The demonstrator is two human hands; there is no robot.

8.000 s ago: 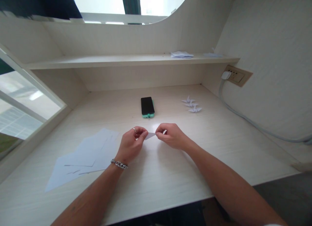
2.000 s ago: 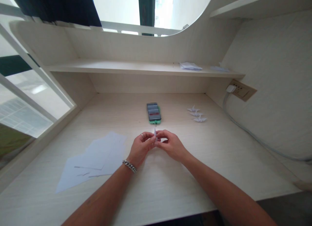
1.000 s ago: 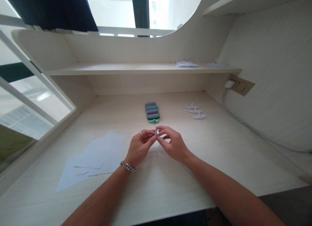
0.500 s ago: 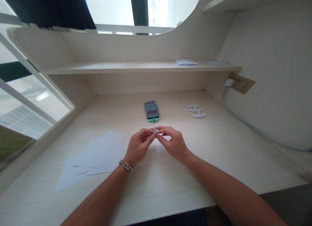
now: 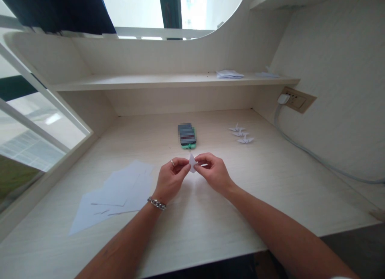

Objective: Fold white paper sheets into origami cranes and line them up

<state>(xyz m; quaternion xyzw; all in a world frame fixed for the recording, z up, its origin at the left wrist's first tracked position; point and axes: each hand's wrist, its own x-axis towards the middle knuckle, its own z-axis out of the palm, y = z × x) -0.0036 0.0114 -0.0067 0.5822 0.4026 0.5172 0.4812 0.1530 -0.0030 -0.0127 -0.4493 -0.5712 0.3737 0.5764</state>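
Between my two hands is a small folded piece of white paper, held a little above the desk with its pointed end up. My left hand, with a ring and a chain bracelet, pinches its left edge between thumb and fingers. On the opposite edge, the thumb and index finger of my right hand are closed on it. Three white folded paper cranes stand in a row at the back right. Just beyond my fingertips lies a phone with a green edge, its screen blurred out.
White paper sheets lie overlapping on the desk at left. A stack of folded paper rests on the shelf above. From the wall socket, a grey cable runs along the right side.
The folded paper has turned from edge-on, so its flat pointed face now shows. My fingers have shifted slightly around it; the other things lie where they were.
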